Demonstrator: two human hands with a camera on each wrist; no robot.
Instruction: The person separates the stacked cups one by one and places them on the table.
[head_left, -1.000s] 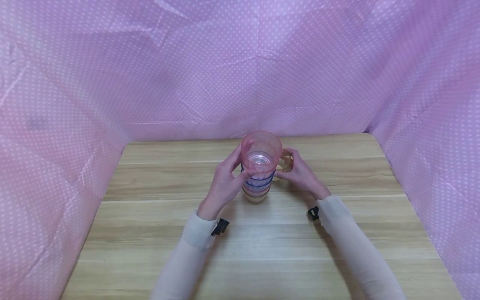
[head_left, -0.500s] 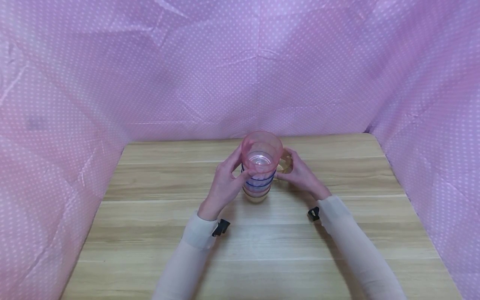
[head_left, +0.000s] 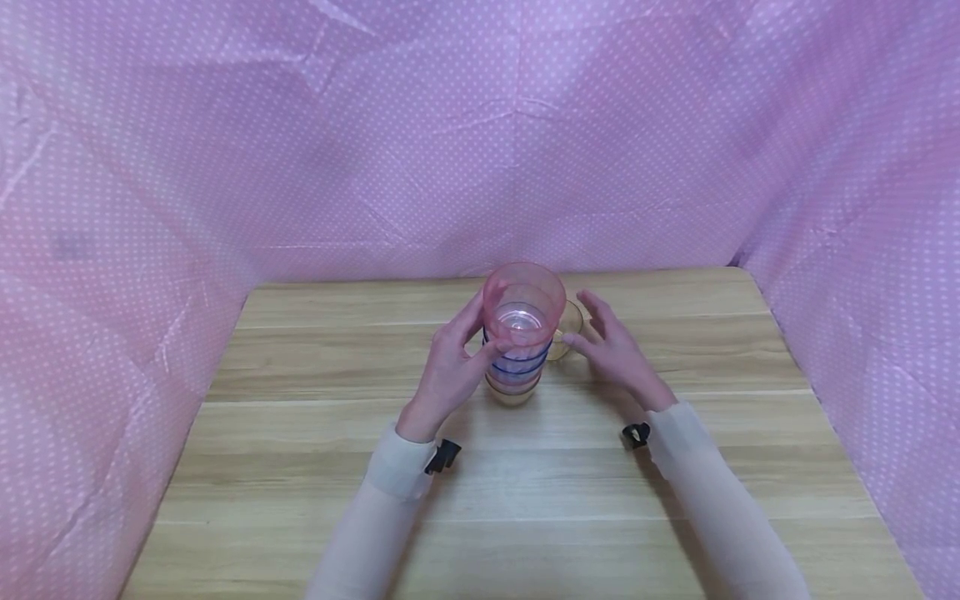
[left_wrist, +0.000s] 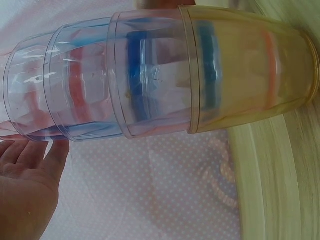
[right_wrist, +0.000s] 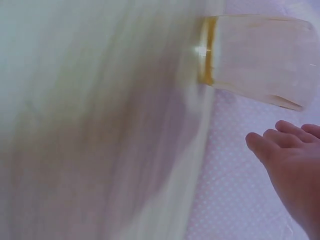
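A stack of nested clear plastic cups stands upright near the middle of the table, with a pink cup on top, blue-tinted rims lower down and a yellow cup at the base. My left hand holds the stack near its top, thumb in front and fingers around the far left side. Just behind and to the right of the stack is a single yellow-tinted cup, partly hidden by the stack in the head view. My right hand is beside this cup, its fingers spread and apart from it.
A light wood-grain table lies beneath everything. Pink polka-dot cloth hangs behind it and on both sides. The cups are fairly near the table's far edge. Each wrist carries a black clip.
My right hand has let go of the single yellow cup and drawn back to the right, its fingers opening. The left hand and the stack have hardly moved.
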